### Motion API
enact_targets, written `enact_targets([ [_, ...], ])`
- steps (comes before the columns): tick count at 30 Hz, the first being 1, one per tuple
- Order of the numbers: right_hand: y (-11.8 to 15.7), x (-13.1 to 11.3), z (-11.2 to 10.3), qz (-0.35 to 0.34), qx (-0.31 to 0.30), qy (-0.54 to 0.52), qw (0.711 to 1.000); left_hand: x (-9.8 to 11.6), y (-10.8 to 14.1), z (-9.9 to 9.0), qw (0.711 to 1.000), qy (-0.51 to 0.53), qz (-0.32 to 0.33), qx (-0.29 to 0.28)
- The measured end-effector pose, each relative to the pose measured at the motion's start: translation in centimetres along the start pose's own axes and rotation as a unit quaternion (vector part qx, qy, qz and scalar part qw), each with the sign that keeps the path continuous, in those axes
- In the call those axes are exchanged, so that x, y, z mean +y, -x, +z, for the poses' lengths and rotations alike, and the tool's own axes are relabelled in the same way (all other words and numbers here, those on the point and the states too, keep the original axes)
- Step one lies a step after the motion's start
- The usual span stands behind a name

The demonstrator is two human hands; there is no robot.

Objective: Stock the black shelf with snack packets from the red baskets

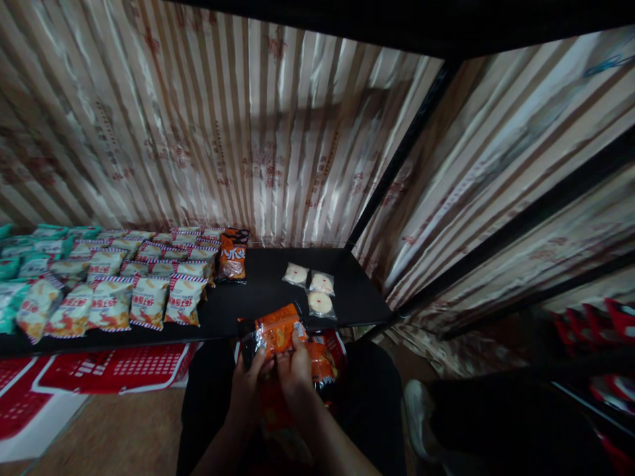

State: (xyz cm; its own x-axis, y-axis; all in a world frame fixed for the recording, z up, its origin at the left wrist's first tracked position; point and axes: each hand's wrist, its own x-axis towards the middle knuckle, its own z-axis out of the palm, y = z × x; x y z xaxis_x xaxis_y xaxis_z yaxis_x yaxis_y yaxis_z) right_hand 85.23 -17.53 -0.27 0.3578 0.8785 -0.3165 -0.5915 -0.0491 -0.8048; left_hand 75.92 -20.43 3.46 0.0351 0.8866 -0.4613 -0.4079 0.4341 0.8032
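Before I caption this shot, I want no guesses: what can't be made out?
All in the head view:
Held orange packet: lower edge, covered by left hand and right hand.
Lower orange packets: partly covered by the right hand.
Green packets: cut off by left edge.
Round white pieces: printing too small.
Red goods: blurred, dark.

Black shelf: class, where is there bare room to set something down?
The black shelf is bare between its orange packet and the three clear-wrapped white discs, and again from those discs to its right end. Left of that orange packet, rows of snack bags crowd it.
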Motion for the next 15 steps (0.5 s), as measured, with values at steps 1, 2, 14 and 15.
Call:
enact_targets([
  [1, 0.1, 0.2, -0.1, 0.006, 0.018, -0.008, 1.000, 0.1, -0.1, -0.2, 0.999, -0.024, 0.021, 0.007],
  [2, 0.3, 0.3, -0.1, 0.015, 0.041, -0.023, 0.999, 0.3, -0.2, -0.5, 0.998, -0.046, 0.042, 0.010],
  [14, 1.0, -0.3, -0.7, 0.111, 0.106, -0.094, 0.984, 2.9, -0.3, -0.9, 0.998, 0.013, 0.020, 0.064],
  [15, 1.1, -0.3, -0.7, 0.113, 0.104, -0.093, 0.984, 2.8, -0.5, -1.1, 0.998, 0.017, 0.021, 0.064],
])
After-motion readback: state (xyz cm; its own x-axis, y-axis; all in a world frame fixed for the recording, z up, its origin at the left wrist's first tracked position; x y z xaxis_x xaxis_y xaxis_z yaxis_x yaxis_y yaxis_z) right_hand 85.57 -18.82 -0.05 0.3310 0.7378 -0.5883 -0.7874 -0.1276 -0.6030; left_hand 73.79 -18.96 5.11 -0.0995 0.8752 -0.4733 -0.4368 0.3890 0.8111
